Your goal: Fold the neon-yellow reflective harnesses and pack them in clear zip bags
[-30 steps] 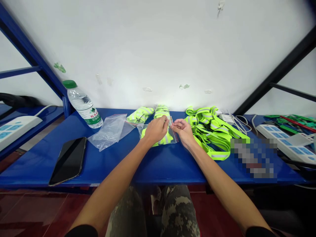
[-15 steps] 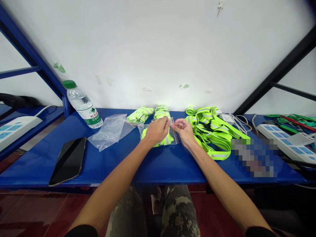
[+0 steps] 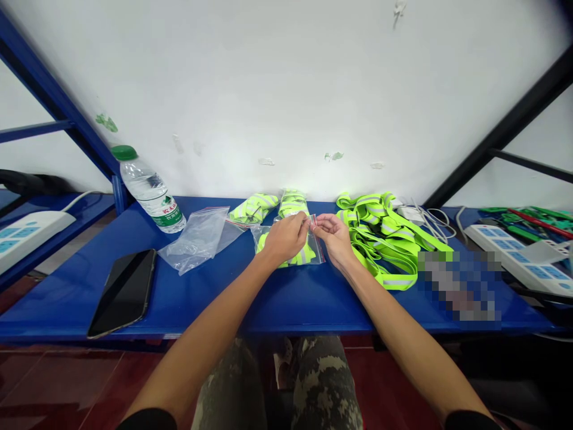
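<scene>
While little had shifted, the left hand point(image 3: 286, 237) stayed curled, its fingers pinching the bag point(image 3: 302, 255) at frame centre; beside it, the right hand point(image 3: 335, 236) still pinched the bag's edge, so work there seemed unfinished.

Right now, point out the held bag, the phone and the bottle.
Held bag point(image 3: 301, 255): head view, its near side.
Phone point(image 3: 123, 292): head view, middle of screen.
Bottle point(image 3: 151, 191): head view, middle of body.

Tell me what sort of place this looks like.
Probably a workshop or similar indoor workplace: yellow-green reflective straps lie heaped on the same surface as clear plastic bags, with a multi-socket power strip off to the right.
</scene>
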### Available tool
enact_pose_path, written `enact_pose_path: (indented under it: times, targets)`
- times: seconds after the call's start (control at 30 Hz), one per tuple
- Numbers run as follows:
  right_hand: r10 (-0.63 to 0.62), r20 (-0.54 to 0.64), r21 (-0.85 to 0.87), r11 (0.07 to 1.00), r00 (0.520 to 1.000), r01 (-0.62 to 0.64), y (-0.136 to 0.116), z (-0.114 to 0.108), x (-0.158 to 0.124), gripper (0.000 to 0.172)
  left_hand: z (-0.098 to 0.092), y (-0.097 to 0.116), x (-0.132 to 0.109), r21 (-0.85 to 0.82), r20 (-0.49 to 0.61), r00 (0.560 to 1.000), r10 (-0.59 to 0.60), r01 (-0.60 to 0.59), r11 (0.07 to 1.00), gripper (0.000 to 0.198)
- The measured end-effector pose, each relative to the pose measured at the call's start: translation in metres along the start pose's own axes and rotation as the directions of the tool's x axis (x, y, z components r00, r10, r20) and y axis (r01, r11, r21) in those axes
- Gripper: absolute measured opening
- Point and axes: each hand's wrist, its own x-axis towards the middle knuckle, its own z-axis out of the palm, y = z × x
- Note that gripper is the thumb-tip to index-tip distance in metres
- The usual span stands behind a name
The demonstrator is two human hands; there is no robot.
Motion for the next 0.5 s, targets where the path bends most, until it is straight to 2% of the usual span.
enact_pose_path:
  times: [0.2,0.37,0.5]
  targets:
    - [-0.016,-0.015,0.009,1.000,1.000,0.016,-0.0021,0.0004,0.0000,0.038,-0.0002,0.0003,-0.0008,-0.021,0.004,1.000,0.027,-0.027,0.999,0.032]
    - [-0.020,-0.058,0.014,1.000,0.998,0.021,-0.0026,-0.0009,0.0021,0.036,-0.0006,0.0029,-0.0008,-0.048,-0.095,0.995,-0.027,0.023,0.999,0.032]
    - [0.019,-0.120,0.065,0.998,0.993,-0.011,-0.0025,-0.0014,0.0033,0.037,-0.0021,0.0021,-0.0003,0.048,-0.096,0.991,-0.091,0.096,0.994,0.039]
